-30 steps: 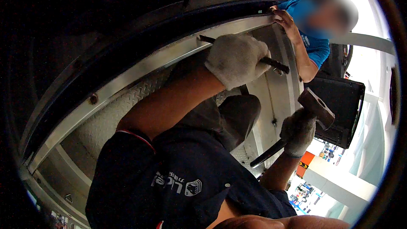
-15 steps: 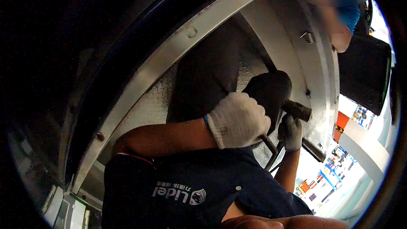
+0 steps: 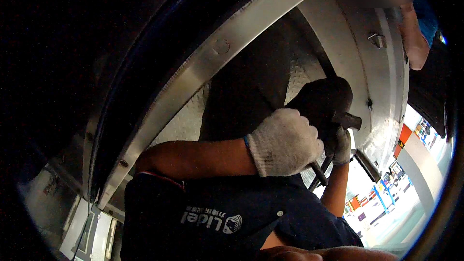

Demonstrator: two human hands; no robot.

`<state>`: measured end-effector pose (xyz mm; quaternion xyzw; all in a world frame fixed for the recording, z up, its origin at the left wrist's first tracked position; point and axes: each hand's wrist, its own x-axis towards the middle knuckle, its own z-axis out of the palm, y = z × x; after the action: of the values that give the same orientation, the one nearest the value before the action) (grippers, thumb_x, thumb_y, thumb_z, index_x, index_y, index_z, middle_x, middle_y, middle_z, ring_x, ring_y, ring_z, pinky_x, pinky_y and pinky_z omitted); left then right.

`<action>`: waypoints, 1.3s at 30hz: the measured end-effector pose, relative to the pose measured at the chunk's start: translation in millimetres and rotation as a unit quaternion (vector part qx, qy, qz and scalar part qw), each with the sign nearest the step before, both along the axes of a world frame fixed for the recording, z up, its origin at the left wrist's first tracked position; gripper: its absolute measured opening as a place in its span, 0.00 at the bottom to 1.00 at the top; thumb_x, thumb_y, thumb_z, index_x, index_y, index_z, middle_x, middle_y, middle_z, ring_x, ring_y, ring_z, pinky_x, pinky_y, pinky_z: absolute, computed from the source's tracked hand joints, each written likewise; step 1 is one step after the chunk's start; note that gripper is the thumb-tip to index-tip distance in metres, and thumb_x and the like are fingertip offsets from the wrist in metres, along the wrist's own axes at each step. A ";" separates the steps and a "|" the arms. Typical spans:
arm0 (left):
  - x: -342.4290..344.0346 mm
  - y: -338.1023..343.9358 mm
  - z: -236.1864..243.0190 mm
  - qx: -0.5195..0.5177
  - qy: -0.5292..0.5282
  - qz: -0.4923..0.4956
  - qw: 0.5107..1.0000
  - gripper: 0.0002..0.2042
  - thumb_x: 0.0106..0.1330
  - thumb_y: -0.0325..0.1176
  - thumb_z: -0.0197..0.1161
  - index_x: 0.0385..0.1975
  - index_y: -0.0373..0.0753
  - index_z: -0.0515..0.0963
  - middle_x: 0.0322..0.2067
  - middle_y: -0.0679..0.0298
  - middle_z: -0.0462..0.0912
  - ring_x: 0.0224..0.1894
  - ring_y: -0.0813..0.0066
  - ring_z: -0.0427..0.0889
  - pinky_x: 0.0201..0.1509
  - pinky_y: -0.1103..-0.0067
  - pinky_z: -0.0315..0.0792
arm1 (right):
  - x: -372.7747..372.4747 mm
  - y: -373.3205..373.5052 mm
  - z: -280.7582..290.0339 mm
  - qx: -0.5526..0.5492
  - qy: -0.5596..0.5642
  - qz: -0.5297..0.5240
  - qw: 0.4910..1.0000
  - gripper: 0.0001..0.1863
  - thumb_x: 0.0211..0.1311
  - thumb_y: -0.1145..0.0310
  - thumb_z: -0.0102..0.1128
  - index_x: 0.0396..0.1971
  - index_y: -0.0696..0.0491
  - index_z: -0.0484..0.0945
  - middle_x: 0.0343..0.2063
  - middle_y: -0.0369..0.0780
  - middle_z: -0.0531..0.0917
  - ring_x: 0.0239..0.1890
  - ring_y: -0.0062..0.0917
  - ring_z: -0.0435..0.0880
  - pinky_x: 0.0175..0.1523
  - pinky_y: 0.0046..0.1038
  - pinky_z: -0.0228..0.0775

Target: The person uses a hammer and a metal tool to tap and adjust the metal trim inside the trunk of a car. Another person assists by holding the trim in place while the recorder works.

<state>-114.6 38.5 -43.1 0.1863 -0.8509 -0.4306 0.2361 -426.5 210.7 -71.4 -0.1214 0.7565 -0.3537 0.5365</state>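
Observation:
My left hand (image 3: 287, 142), in a whitish knit glove, is closed around a dark rod (image 3: 319, 174); its end sticks out below the fist. Just to the right, my right hand (image 3: 342, 146), gloved too and partly in shadow, grips what looks like a hammer (image 3: 349, 121). The dark cylindrical head shows above the fingers, close to my dark-trousered knee (image 3: 321, 96). Below that hand a thin dark handle runs down toward the rod's end. The rest of the rod is hidden inside my left fist.
A curved metal frame edge (image 3: 222, 46) arcs along the left. Pale metal panelling (image 3: 357, 67) with a small bracket (image 3: 376, 40) rises at the right. Patterned metal plate (image 3: 186, 111) lies underneath. Another person's bare arm (image 3: 414, 38) hangs at the upper right. A bright workshop shows beyond.
The view has shifted, so everything appears somewhat farther right. The rod in my left hand shows at a changed angle. Both hands keep their grips. The other person's arm hangs lower.

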 end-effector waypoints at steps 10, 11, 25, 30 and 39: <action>10.3 -17.0 12.7 0.011 0.031 0.000 0.999 0.09 0.54 0.44 0.69 0.25 0.48 0.82 0.25 0.64 0.81 0.31 0.64 0.85 0.36 0.66 0.77 | 6.0 -3.5 -0.9 0.008 -0.008 -0.029 1.000 0.34 0.68 0.49 0.68 0.64 0.58 0.74 0.46 0.38 0.86 0.41 0.23 0.85 0.42 0.27 0.79; 10.1 -17.9 13.9 0.009 0.028 0.003 1.000 0.08 0.54 0.44 0.69 0.25 0.48 0.82 0.24 0.64 0.81 0.31 0.64 0.85 0.35 0.66 0.77 | 1.7 -2.1 -0.2 0.005 -0.021 -0.012 1.000 0.34 0.68 0.49 0.67 0.64 0.58 0.74 0.47 0.39 0.86 0.42 0.24 0.85 0.44 0.28 0.80; 6.2 -33.1 39.5 -0.024 0.058 0.061 0.996 0.08 0.56 0.41 0.67 0.24 0.45 0.83 0.23 0.63 0.82 0.28 0.65 0.85 0.33 0.65 0.77 | -16.8 2.0 -2.6 0.051 -0.043 0.001 0.998 0.27 0.76 0.52 0.61 0.63 0.56 0.74 0.48 0.40 0.85 0.45 0.29 0.85 0.48 0.34 0.81; 4.4 -36.1 45.8 -0.052 0.084 0.103 0.990 0.10 0.57 0.41 0.69 0.29 0.42 0.87 0.27 0.60 0.84 0.32 0.63 0.85 0.36 0.62 0.76 | -19.2 5.5 -6.3 0.034 -0.030 -0.024 0.999 0.25 0.76 0.52 0.61 0.61 0.55 0.74 0.44 0.39 0.84 0.42 0.28 0.84 0.45 0.33 0.80; 17.0 -41.2 50.4 -0.098 0.074 0.166 0.978 0.10 0.55 0.42 0.70 0.30 0.42 0.87 0.28 0.60 0.84 0.33 0.63 0.85 0.37 0.62 0.76 | -21.5 9.4 -3.0 0.007 -0.021 -0.055 0.998 0.22 0.76 0.52 0.61 0.57 0.53 0.75 0.38 0.37 0.83 0.36 0.27 0.82 0.40 0.31 0.78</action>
<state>-97.6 -2.7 7.4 0.2688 -0.8264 -0.3122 0.3839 -448.0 220.0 -74.3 -0.0684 0.7531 -0.3794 0.5331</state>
